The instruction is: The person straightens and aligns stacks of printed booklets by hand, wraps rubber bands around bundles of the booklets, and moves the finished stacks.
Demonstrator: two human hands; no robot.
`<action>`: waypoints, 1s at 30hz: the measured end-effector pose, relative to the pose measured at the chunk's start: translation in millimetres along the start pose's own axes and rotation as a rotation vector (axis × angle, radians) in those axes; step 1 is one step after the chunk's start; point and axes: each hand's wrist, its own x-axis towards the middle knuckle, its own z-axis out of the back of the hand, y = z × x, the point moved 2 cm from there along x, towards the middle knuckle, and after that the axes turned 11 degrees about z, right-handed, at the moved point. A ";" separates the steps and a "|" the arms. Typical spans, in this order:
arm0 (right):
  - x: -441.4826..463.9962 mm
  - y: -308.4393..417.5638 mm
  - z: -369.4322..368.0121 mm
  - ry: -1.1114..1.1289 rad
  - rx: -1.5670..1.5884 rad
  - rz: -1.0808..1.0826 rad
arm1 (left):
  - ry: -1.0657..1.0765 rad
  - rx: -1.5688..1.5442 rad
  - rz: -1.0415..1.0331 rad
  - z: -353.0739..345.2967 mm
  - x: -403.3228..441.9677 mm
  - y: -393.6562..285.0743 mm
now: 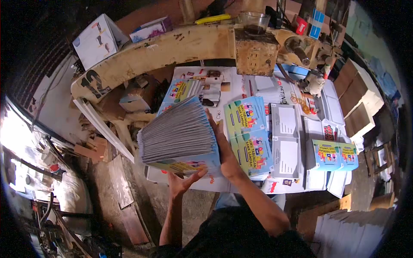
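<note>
Fingers of the left hand (180, 184) grip the booklet stack (180, 133) from six o'clock, and those of the right hand (224, 155) brace its three-o'clock side, at the tabletop's (230, 84) nine-o'clock edge. Even, squared pressure should stop booklets slipping.

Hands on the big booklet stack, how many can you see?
2: the left hand at the near side of the booklet stack, and the right hand against its right side. The stack hides some fingers.
</note>
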 end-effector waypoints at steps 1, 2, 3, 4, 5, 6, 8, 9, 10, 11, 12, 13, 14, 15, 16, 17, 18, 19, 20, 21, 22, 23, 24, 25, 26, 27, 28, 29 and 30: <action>0.9 -3.5 3.0 -0.002 0.003 0.001 | 0.004 0.031 -0.020 2.2 -0.2 -0.6; 4.6 -4.1 8.5 -0.004 0.137 -0.064 | 0.008 0.062 -0.039 4.4 -0.4 -1.1; 3.4 2.9 18.1 0.055 0.019 0.005 | 0.200 -0.517 0.261 9.5 4.3 7.0; 2.6 11.3 27.4 0.105 -0.098 0.079 | 0.315 -0.816 0.394 7.6 5.7 11.8; 11.9 41.6 32.2 0.150 -0.212 0.180 | 0.392 -1.107 0.557 5.9 6.6 16.8; 22.7 76.6 28.8 0.197 -0.328 0.292 | 0.241 -0.719 0.335 5.3 5.9 20.9; 43.4 140.4 11.6 0.294 -0.559 0.537 | 0.082 -0.334 0.112 7.0 6.6 20.9; 45.5 164.8 -0.8 0.341 -0.684 0.666 | 0.085 -0.133 -0.074 7.6 8.7 15.9; 44.2 176.2 -16.2 0.392 -0.787 0.749 | 0.087 0.071 -0.256 8.1 10.3 11.6; 41.3 178.9 -28.5 0.503 -0.911 0.654 | 0.058 0.185 -0.312 12.3 12.9 13.0; 38.7 178.4 -30.0 0.558 -0.974 0.594 | 0.062 0.183 -0.307 14.5 11.5 13.0; 35.8 177.7 -31.4 0.616 -1.037 0.537 | 0.076 0.184 -0.285 14.6 9.6 13.7; 34.3 172.6 -27.5 0.721 -1.161 0.464 | 0.091 0.189 -0.266 14.2 9.4 13.9; 34.4 168.5 -25.0 0.831 -1.280 0.389 | 0.123 0.156 -0.146 12.5 11.0 17.4; 38.0 174.3 -29.5 0.836 -1.276 0.387 | 0.120 0.154 -0.142 15.0 12.0 27.9; 45.2 187.3 -37.5 0.740 -1.319 0.462 | 0.089 0.121 -0.196 20.4 16.2 42.9; 40.9 183.8 -38.2 0.779 -1.314 0.453 | 0.061 0.084 -0.257 22.1 20.6 49.9; 36.5 180.1 -38.8 0.818 -1.308 0.444 | 0.059 0.075 -0.259 18.6 19.7 46.7; 28.2 159.9 -39.0 0.801 -1.420 0.472 | 0.064 0.071 -0.239 15.9 17.5 41.7; 30.8 170.6 -33.5 0.839 -1.332 0.420 | 0.071 0.073 -0.220 15.4 16.7 38.0; 35.1 180.6 -27.9 0.876 -1.240 0.365 | 0.068 0.075 -0.217 19.1 17.7 45.2; 42.7 176.5 -29.6 0.874 -1.235 0.361 | 0.060 0.086 -0.245 25.2 20.6 57.3; 53.9 175.5 -33.1 0.679 -1.376 0.667 | 0.052 0.092 -0.279 25.4 22.7 59.0; 50.7 172.4 -35.2 0.587 -1.434 0.825 | 0.051 0.085 -0.278 25.5 22.9 60.8; 47.2 169.4 -37.0 0.474 -1.491 0.974 | 0.014 0.160 -0.333 22.7 20.7 52.7; 30.3 159.2 -40.1 0.634 -1.463 0.757 | -0.025 0.238 -0.391 20.9 20.0 43.3; 19.2 151.6 -41.7 0.781 -1.418 0.528 | -0.025 0.241 -0.389 18.6 17.7 38.9; 30.7 169.3 -32.9 0.803 -1.321 0.481 | 0.017 0.128 -0.306 14.4 15.7 37.2; 42.3 186.9 -24.0 0.821 -1.224 0.432 | 0.061 0.015 -0.221 11.7 12.3 34.9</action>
